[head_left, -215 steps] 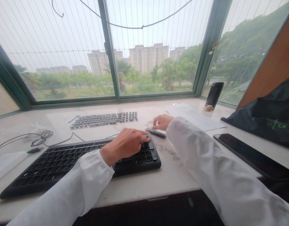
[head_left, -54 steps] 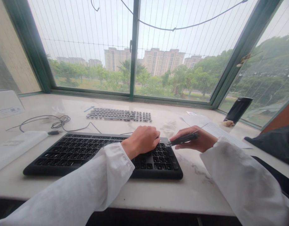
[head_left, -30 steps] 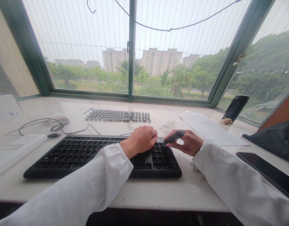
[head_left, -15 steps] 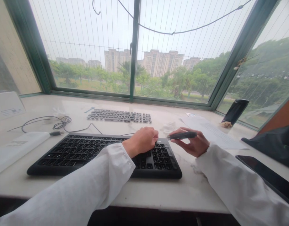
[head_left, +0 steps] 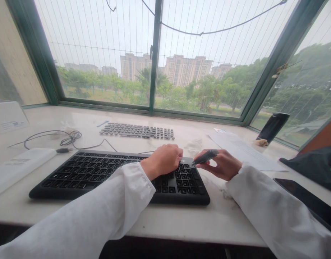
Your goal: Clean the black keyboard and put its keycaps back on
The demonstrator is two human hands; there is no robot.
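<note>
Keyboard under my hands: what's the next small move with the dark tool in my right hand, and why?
Probably bring the tip of the slim dark tool straight down onto the nearest key. Your right hand pinches it with the tip at the upper right keys of the black keyboard, and your left hand rests on the keys just beside it, steadying the board.

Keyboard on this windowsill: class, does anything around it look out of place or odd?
Yes. Behind the black keyboard, many loose black keycaps lie in rows directly on the pale stone counter. It looks odd because keycaps normally sit on a keyboard, not loose on a surface.
</note>
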